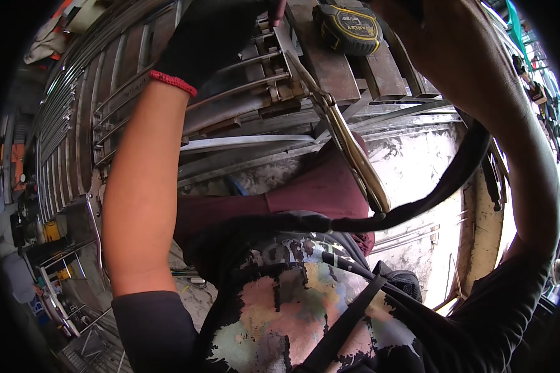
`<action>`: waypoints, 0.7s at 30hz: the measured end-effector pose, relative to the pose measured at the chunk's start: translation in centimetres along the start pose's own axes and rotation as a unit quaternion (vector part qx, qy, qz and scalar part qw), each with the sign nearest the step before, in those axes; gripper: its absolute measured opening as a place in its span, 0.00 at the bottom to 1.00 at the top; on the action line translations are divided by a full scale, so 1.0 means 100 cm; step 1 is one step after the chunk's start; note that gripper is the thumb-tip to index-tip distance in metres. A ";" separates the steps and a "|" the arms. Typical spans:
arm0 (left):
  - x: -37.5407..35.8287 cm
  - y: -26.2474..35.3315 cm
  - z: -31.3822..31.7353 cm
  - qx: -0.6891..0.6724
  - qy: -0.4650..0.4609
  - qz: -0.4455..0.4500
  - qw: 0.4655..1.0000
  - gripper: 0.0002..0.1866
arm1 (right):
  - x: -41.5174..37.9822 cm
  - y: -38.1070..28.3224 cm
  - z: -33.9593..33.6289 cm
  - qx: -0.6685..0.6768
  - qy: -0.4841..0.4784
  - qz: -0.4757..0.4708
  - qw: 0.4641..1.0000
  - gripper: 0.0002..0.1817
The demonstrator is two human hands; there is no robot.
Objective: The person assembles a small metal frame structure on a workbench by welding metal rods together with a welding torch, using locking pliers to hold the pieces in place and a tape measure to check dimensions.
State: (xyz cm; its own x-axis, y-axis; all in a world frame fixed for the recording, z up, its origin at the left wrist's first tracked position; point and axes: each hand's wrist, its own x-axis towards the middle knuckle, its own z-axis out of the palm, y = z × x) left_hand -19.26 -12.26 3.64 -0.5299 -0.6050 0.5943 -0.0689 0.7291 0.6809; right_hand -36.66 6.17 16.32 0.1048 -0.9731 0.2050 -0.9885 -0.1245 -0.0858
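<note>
My left hand (pixel 221 40), in a black glove with a red cuff, reaches over a metal frame (pixel 249 115) at the top edge. Its fingers are cut off or lost in the dark glove. A small reddish-brown piece (pixel 277 12) shows beside it. My right hand (pixel 438 43), bare, is at the top right with its fingers out of view. A black-and-yellow tape measure (pixel 348 29) lies on flat steel bars between my hands. Locking pliers (pixel 351 146) grip the frame's edge, their handles hanging toward my lap. A thick black cable (pixel 426 196) curves below my right forearm.
Many steel bars and rods (pixel 62 130) cover the work surface at left. My maroon-trousered leg (pixel 292 186) is under the frame. Pale, stained floor (pixel 426 155) shows at right, with thin rods (pixel 410 236) on it. Assorted tools and metal parts (pixel 62 273) crowd the lower left.
</note>
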 end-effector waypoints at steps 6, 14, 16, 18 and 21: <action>0.009 -0.001 -0.016 0.337 -0.140 0.124 0.923 0.13 | -0.015 -0.013 0.029 0.019 0.035 0.051 0.998 0.27; 0.010 0.003 -0.016 0.430 -0.184 0.101 0.878 0.14 | -0.016 -0.007 0.023 0.024 0.030 0.086 0.996 0.26; 0.009 -0.001 -0.015 0.373 -0.133 0.185 0.899 0.14 | -0.017 -0.006 0.027 0.002 0.048 0.075 0.996 0.25; 0.008 -0.002 -0.013 0.336 -0.109 0.206 0.913 0.14 | -0.018 -0.006 0.029 -0.006 0.060 0.075 0.995 0.25; 0.007 0.000 -0.013 0.324 -0.116 0.165 0.924 0.15 | -0.017 -0.009 0.028 -0.002 0.040 0.084 0.996 0.24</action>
State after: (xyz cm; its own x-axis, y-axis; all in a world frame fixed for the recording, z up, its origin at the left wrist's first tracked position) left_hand -18.52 -13.06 4.60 -0.7741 -0.2847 0.5654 -0.3222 0.9460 0.0352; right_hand -35.66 7.39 13.37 -0.0702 -0.9614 0.2660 -0.9919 0.0390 -0.1209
